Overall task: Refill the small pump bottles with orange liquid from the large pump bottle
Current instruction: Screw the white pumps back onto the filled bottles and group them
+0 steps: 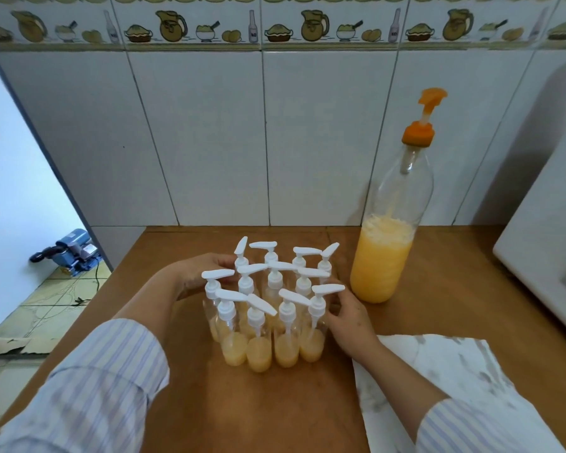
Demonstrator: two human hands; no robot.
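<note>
The person wears a long-sleeved shirt of thin woven cloth, white with narrow vertical stripes in pale blue or lilac. The left sleeve (89, 384) is loose and creased, with folds gathered round the forearm, and its cuff ends short of the wrist, leaving the lower forearm bare. The right sleeve (477, 426) shows the same stripes and has a plain turned cuff edge. Both hands, the left hand (200, 273) and the right hand (350, 317), are bare, with no gloves, rings, watch or bracelet to be seen.
</note>
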